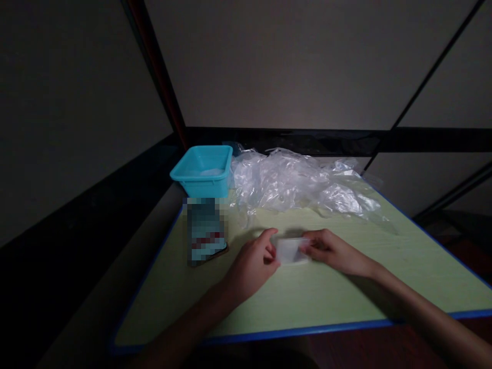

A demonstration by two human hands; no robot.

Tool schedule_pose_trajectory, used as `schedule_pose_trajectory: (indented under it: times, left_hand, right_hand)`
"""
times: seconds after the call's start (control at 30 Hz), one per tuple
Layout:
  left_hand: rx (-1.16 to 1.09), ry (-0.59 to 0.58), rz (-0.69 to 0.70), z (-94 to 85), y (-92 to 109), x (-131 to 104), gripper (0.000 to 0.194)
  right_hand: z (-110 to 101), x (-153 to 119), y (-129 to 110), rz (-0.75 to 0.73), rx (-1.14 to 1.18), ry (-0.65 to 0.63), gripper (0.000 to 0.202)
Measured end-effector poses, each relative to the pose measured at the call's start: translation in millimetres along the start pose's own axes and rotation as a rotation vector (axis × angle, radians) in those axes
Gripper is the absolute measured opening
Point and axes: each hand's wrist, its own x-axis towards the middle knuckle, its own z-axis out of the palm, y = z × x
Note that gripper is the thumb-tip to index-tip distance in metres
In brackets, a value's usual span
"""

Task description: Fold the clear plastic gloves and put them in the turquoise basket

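A small whitish rectangular piece (pixel 291 250) is held just over the table in front of me; it is slightly blurred, and I cannot make out whether it is card, paper or plastic. On its left edge, my left hand (pixel 255 261) has it between thumb and curled fingers, with the index finger lifted off. The right edge sits in a pinch of my right hand (pixel 330 250), whose fingertips partly cover that end. Beyond both hands lies a wide heap of crumpled clear plastic bags (pixel 288 179).
A turquoise plastic basin (pixel 202 187) with something pale inside stands at the table's back left corner. In front of it is a phone (pixel 207 241) with a pixelated screen. The pale green table (pixel 307 307) has a blue edge. Panelled walls rise behind and to the left.
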Motion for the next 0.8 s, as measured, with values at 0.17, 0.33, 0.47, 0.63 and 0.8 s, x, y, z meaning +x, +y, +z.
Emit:
schedule_pose_trajectory:
  times: [0.17, 0.33, 0.47, 0.63, 0.8]
  left_hand:
    - [-0.046, 0.02, -0.028, 1.1, -4, 8, 0.067]
    - [-0.07, 0.043, -0.047, -0.5, -7, 9, 0.077]
    - [-0.079, 0.049, -0.062, 0.0, -9, 11, 0.081]
    - [-0.098, 0.053, -0.072, -0.1, -11, 11, 0.079]
    - [-0.114, 0.052, -0.073, 0.3, -12, 12, 0.078]
  right_hand:
    - [2, 18, 12, 0.07, 0.141, -0.006, 0.022]
    - [5, 23, 15, 0.1, 0.146, 0.096, 0.013]
    - [9, 23, 18, 0.115, 0.124, 0.208, 0.023]
    - [10, 10, 3, -0.035, -0.171, 0.473, 0.019]
    - [22, -9, -7, -0.342, -0.724, 0.201, 0.05]
